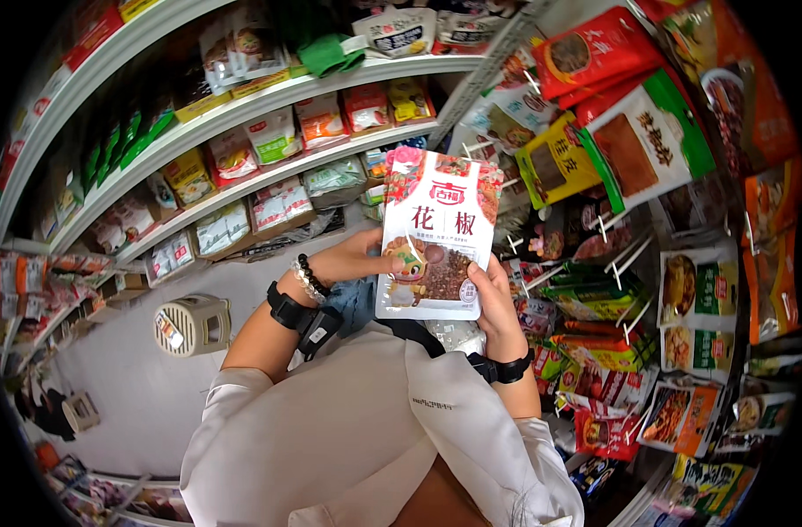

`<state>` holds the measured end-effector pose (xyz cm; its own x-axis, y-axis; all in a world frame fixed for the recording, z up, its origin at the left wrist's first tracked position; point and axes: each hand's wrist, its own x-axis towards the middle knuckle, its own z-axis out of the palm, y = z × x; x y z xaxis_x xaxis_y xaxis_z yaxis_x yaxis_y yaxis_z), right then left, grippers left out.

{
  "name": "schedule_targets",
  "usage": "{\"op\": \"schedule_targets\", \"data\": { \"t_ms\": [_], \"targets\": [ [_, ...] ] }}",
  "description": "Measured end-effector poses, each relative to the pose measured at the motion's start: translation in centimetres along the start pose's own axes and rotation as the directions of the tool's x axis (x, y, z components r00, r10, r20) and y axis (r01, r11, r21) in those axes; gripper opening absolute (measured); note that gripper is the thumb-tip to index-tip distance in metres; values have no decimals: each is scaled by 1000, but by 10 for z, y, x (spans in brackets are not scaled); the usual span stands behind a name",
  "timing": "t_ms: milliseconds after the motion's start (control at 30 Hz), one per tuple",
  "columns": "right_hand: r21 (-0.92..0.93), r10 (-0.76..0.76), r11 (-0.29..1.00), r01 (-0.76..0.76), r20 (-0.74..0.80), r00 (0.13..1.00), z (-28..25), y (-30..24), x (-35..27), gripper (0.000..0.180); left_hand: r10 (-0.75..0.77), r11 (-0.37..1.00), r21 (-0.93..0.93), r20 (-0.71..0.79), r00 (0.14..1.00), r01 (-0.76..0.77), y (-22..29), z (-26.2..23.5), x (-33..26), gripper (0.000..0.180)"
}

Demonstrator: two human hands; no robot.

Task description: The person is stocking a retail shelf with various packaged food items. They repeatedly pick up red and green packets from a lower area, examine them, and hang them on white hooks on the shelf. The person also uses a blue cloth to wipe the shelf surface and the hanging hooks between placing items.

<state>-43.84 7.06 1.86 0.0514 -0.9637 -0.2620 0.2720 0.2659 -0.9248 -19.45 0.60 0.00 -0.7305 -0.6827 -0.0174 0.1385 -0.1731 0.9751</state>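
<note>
A white and red spice pouch (436,230) is held upright in front of my chest, its printed front facing up toward me. Reddish-brown peppercorns show through a window low on its right side. My left hand (355,263) grips the pouch's left edge, thumb across the front. At the lower right edge, my right hand (496,297) pinches it, thumb on the front and fingers hidden behind. A beaded bracelet and a black strap with a small device circle my left wrist; a black strap is on my right.
Pegboard hooks (619,262) with hanging packets stick out at the right, including a green-edged pouch (647,136) and a yellow pouch (555,167). Shelves (331,151) of bagged goods curve along the far left. A beige plastic stool (195,323) stands on the grey floor (146,400).
</note>
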Motion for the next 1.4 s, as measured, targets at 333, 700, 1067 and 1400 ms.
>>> {"op": "schedule_targets", "data": {
  "t_ms": [333,700,1067,1400],
  "targets": [
    [-174,127,980,-98,164,978,72,1,57,44,-52,953,-304,-128,990,10,0,-46,-43,42],
    [-262,203,963,-62,555,806,266,1,161,63,-106,955,-286,-577,810,-80,59,-178,-158,38],
    [-238,-92,946,222,457,885,445,0,284,41,-31,885,-217,-910,414,-411,66,-278,-239,32],
    [-635,-533,94,767,618,577,510,20,384,43,-136,873,-326,-878,460,-363,37,-298,-266,24]
  ]
}}
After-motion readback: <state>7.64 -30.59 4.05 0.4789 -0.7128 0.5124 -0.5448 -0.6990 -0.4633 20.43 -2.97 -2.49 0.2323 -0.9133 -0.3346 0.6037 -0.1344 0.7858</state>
